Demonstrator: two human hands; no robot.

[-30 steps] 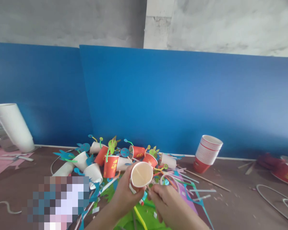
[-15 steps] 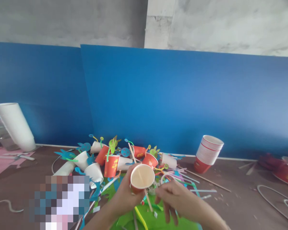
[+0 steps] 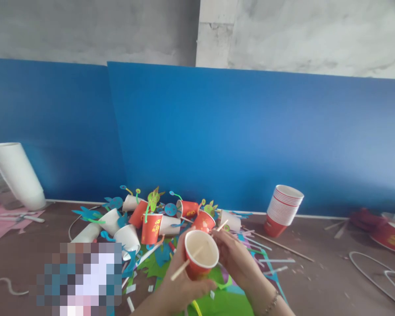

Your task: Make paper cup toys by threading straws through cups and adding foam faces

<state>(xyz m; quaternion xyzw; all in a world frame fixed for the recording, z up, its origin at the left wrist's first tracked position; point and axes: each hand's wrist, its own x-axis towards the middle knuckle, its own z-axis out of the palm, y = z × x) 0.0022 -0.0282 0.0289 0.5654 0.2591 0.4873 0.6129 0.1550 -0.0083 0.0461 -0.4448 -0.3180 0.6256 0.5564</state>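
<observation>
The left hand [image 3: 181, 287] holds a red cup [image 3: 201, 255] from below, mouth tilted toward the camera, above the cluttered worktop [image 3: 316, 281]. A stick [image 3: 187, 262] passes through the cup wall and crosses the inside. The right hand [image 3: 237, 259] pinches the stick's far end beside the rim. Step in hand, by judgement: threading the stick through. Next move calls for a steady cup and straight push.

Directly behind the held red cup [image 3: 201, 254], the way forward is blocked by a heap of decorated cups [image 3: 151, 219] and paper scraps. To the right, bare counter [image 3: 316, 281] is left open between the heap and the stack of red cups [image 3: 283, 210], crossed only by thin sticks [image 3: 279, 246]. Far left, a leaning stack of white cups [image 3: 18, 175] is standing. At the back, the passage is closed by the blue panel [image 3: 237, 136].
</observation>
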